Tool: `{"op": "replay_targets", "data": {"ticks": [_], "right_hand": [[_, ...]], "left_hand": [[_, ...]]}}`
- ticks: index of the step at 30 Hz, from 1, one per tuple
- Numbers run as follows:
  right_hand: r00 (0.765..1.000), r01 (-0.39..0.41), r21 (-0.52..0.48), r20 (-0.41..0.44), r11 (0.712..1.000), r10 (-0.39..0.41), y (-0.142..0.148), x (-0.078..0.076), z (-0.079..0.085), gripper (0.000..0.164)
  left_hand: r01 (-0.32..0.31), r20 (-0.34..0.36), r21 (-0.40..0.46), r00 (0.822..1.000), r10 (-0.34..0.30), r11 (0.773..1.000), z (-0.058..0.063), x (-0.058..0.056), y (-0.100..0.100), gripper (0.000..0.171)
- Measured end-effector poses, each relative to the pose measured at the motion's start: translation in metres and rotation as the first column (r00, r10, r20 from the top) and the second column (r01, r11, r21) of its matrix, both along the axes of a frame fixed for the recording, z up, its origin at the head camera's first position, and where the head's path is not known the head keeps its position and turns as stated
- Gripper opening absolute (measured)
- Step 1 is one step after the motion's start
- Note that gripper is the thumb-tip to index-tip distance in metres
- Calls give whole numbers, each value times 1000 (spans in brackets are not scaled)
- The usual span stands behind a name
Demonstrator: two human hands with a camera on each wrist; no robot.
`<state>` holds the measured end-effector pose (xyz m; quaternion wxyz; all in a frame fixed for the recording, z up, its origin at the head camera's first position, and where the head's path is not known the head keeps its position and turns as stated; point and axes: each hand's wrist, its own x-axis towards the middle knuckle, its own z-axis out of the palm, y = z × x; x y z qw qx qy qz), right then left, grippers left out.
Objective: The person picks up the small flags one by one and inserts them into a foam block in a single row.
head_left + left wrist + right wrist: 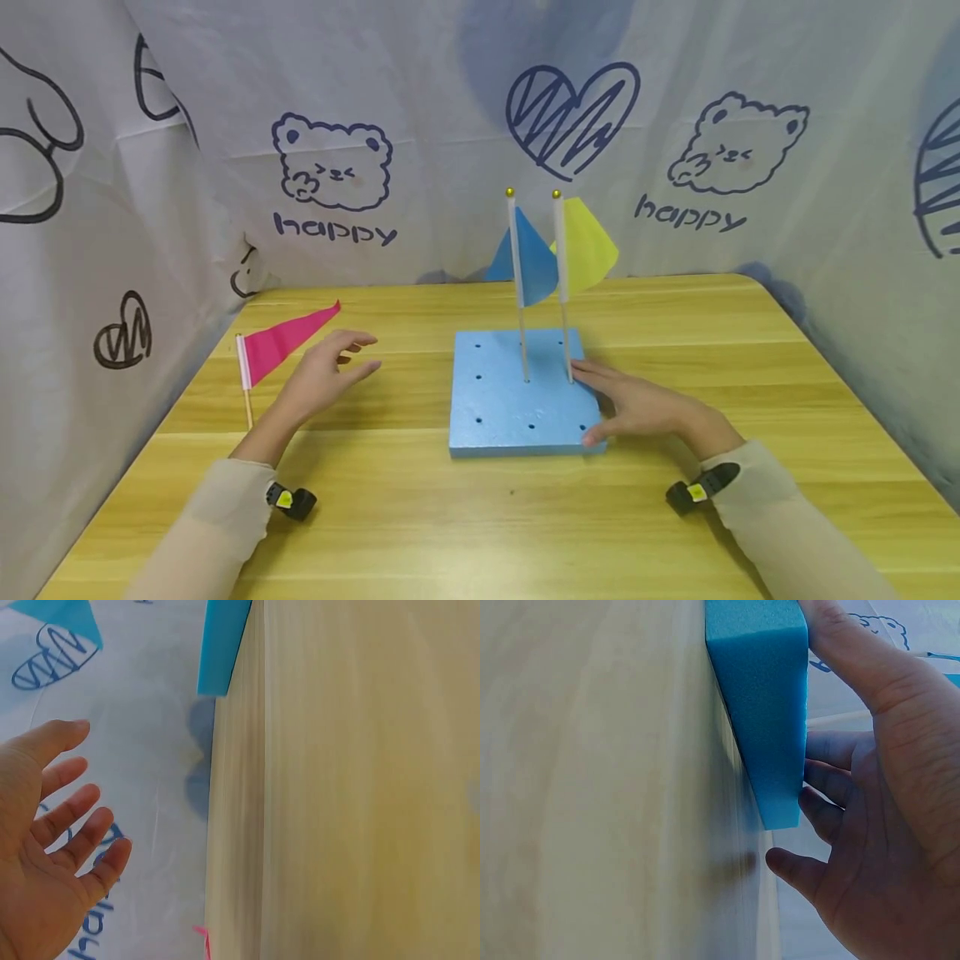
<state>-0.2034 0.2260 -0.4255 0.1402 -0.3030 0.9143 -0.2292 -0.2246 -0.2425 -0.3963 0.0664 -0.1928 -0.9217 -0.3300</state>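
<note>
A blue foam block (502, 408) with small holes in its top lies flat on the table. Two flags stand upright in it: a blue flag (536, 262) and a yellow flag (588, 250), both on thin sticks with gold tips. My right hand (637, 404) rests along the block's right edge, thumb at the front corner, fingertips beside the yellow flag's stick. Seen from the right wrist, the fingers lie loosely against the foam. My left hand (326, 375) hovers left of the block with loosely bent fingers and nothing in it. Behind it is a pink pennant (281, 346), its lower stick hidden by the forearm.
The wooden table (525, 533) reaches back to a white curtain (450, 108) printed with bears and hearts. Both flags rise well above the block, between the two hands and the curtain. Each wrist carries a small black camera on a strap.
</note>
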Motion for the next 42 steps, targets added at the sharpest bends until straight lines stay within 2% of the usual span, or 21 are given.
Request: {"op": "replay_targets", "data": {"ticks": [17,25,30,37,42], "right_hand": [[1000,3,-3,0,1000,-3,-1,1,2,113],[1000,-4,-2,3,1000,4,0,1,3,114],[1000,0,5,5,1000,0,0,0,2,114],[1000,8,-3,13,1000,-8,-1,1,2,113],[1000,0,-4,3,1000,0,-1,2,3,112]], "left_hand": [[-107,50,-43,993,109,993,-5,19,-60,51],[-149,96,-83,983,156,985,-7,28,-81,56],[-169,96,-112,979,180,979,-10,32,-93,57],[-200,135,-140,966,219,970,-12,33,-111,63],[-226,192,-141,949,251,964,-15,33,-124,68]]}}
